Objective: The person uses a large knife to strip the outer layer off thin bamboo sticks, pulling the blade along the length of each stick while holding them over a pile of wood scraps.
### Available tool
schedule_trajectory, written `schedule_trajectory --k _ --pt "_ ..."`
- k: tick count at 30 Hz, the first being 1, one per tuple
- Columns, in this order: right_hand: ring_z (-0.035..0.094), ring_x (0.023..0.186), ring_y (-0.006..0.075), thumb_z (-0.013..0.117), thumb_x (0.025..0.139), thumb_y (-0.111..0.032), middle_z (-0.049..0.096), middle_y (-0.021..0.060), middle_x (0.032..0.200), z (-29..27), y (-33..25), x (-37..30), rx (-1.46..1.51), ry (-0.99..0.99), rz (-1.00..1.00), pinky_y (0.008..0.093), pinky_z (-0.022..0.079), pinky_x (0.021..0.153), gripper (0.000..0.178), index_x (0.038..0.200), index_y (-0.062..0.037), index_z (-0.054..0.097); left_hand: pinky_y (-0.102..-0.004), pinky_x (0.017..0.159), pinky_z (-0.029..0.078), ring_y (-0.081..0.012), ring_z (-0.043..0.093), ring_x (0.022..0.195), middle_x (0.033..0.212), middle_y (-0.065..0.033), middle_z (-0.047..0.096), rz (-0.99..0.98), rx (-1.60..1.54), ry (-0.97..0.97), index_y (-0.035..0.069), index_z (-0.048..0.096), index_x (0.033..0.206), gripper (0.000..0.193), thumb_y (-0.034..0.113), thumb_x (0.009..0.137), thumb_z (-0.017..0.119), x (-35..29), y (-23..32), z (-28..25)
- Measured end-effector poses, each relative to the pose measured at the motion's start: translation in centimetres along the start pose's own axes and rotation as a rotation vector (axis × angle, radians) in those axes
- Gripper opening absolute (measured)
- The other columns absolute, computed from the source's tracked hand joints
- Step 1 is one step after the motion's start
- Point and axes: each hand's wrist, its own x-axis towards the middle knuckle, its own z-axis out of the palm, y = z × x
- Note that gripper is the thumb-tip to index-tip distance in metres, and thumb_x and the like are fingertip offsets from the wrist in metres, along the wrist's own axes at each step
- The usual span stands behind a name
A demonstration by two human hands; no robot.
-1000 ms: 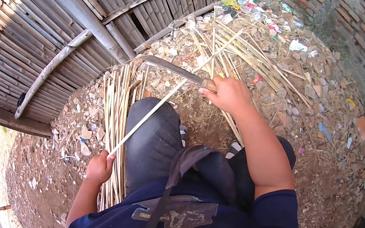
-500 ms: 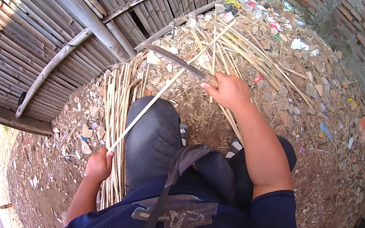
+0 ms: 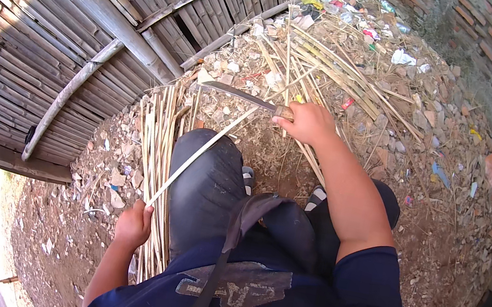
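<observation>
Knife (image 3: 240, 94) has dipped; right hand (image 3: 309, 124) clenches handle (image 3: 284, 113), left hand (image 3: 133, 224) grasps strip (image 3: 200, 157), likely mid-work, bundle (image 3: 158, 131) just beside, doneness unclear.

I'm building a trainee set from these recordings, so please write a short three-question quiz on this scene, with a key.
1. Which hand holds the knife?
2. True or false: the bundle of strips lies between the person's two feet.
3. Fill the gap: the single pale strip held in the left hand passes over the left ____.

Key:
1. The right hand.
2. False; the bundle of strips lies to the left of the left leg.
3. Knee.
</observation>
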Motion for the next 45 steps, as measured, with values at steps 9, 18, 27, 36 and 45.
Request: schedule_trajectory --k 9,18,27,36,45 --pt "0.070 0.073 0.0403 0.064 0.087 -0.068 0.069 0.0165 0.072 -2.0 -4.6 -2.2 0.031 0.083 -0.153 0.0513 0.054 0.071 0.062 0.088 -0.0061 0.068 -0.0630 0.069 0.048 -0.0541 0.063 0.077 0.076 -0.0307 0.064 0.049 -0.092 -0.013 0.003 0.051 0.097 0.037 0.039 0.107 0.044 0.3 1.8 0.4" --pt "0.069 0.073 0.0365 0.065 0.085 -0.072 0.068 0.0145 0.074 -0.3 2.1 -0.1 0.078 -0.042 -0.121 0.0488 0.053 0.070 0.064 0.082 -0.0083 0.065 -0.0632 0.068 0.048 -0.0545 0.062 0.076 0.076 -0.0309 0.064 0.017 -0.067 0.037 0.003 0.050 0.094 0.032 0.033 0.106 0.048 -0.2 -3.2 0.8" --pt "0.071 0.086 0.0389 0.063 0.084 -0.074 0.071 0.0188 0.085 -3.6 -0.3 -0.9 0.012 0.047 -0.029 0.0511 0.055 0.078 0.069 0.090 -0.0053 0.070 -0.0626 0.069 0.047 -0.0561 0.061 0.078 0.079 -0.0319 0.064 0.034 -0.173 0.008 0.002 0.052 0.097 0.036 0.036 0.106 0.046 -0.2 -1.7 0.4" --pt "0.069 0.073 0.0406 0.066 0.081 -0.074 0.067 0.0177 0.070 -3.9 -1.0 -1.2 0.012 0.187 -0.124 0.0522 0.053 0.068 0.067 0.079 -0.0066 0.065 -0.0565 0.072 0.048 -0.0519 0.063 0.081 0.080 -0.0280 0.064 0.027 -0.400 -0.050 0.002 0.058 0.096 0.039 0.038 0.107 0.047 -0.2 0.9 1.1" --pt "0.067 0.067 0.0384 0.070 0.082 -0.068 0.066 0.0133 0.067 -2.9 -2.7 -1.8 -0.018 0.104 -0.288 0.0492 0.052 0.065 0.061 0.079 -0.0083 0.064 -0.0534 0.066 0.049 -0.0463 0.065 0.072 0.074 -0.0247 0.064 0.010 -0.471 0.259 0.002 0.063 0.092 0.033 0.027 0.107 0.048 -0.6 4.1 2.5"
